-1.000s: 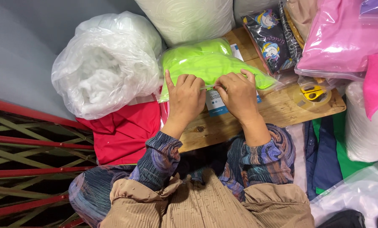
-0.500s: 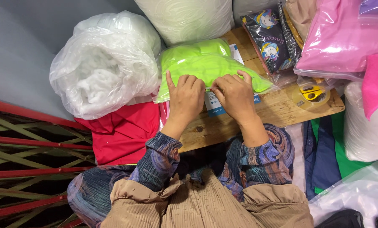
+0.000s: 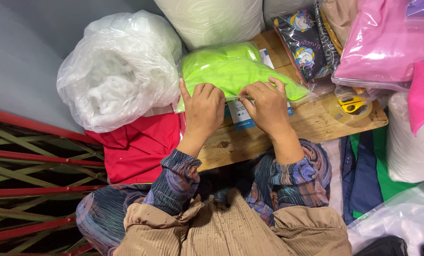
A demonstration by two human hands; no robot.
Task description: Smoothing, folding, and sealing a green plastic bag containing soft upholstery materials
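The bright green cloth (image 3: 231, 71) is already inside its clear plastic bag (image 3: 301, 91), which lies on the wooden bench (image 3: 311, 125) at 12 o'clock from the person. The left hand (image 3: 203, 111) and right hand (image 3: 268, 108) both pinch the bag's near edge. That edge does not look fully closed yet.

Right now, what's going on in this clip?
A person seated at a wooden board presses both hands along the near edge of a clear bag of bright green fabric. The left hand and right hand sit side by side, fingertips pinching the bag's edge. A bag of white stuffing lies to the left, yellow scissors to the right.
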